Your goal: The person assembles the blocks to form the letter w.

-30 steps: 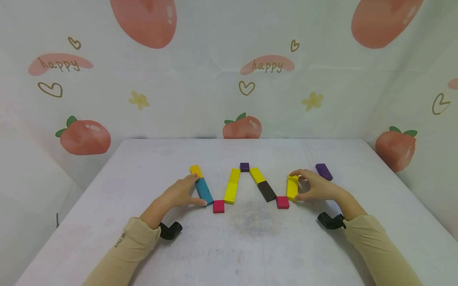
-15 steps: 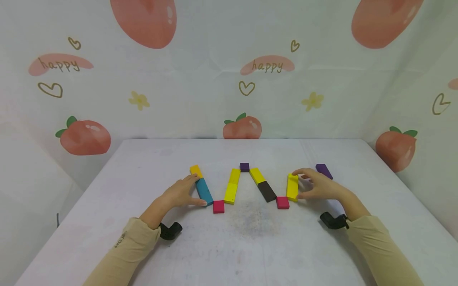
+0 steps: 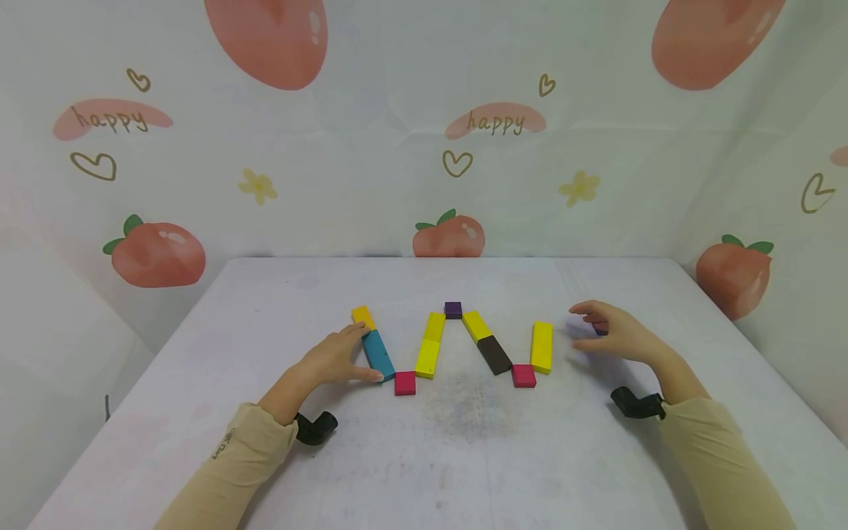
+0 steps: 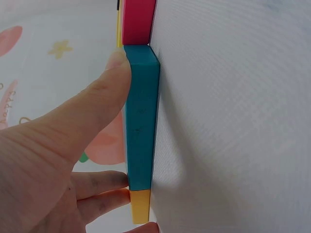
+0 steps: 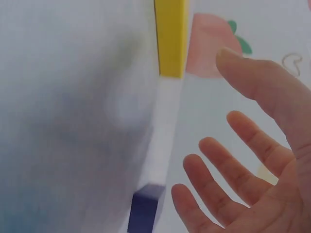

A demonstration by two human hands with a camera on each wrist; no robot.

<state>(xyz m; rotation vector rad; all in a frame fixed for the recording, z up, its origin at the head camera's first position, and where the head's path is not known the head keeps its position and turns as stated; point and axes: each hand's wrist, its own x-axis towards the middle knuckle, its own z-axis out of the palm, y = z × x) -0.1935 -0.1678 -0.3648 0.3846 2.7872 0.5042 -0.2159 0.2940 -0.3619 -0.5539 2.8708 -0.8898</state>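
My left hand (image 3: 333, 358) rests on a blue block (image 3: 379, 355) that lies flat on the table. In the left wrist view its thumb touches the blue block near the red end, and the other fingertips touch near the join with an orange-yellow block (image 4: 141, 206). My right hand (image 3: 619, 335) holds nothing and hovers with relaxed, spread fingers. It is to the right of a long yellow block (image 3: 542, 346). Beneath its fingers lies a purple block (image 5: 144, 209), mostly hidden in the head view.
Blocks form a zigzag: a red square (image 3: 405, 383), two yellow blocks end to end (image 3: 430, 344), a small dark purple block (image 3: 453, 310), another yellow one (image 3: 475, 326), a dark brown block (image 3: 494, 355) and a second red square (image 3: 523, 375). A patterned cloth (image 3: 371, 184) hangs behind the table.
My right hand has let go of the long yellow block and moved right, over the purple block. The yellow block stays beside the red square. My left hand has not visibly moved.
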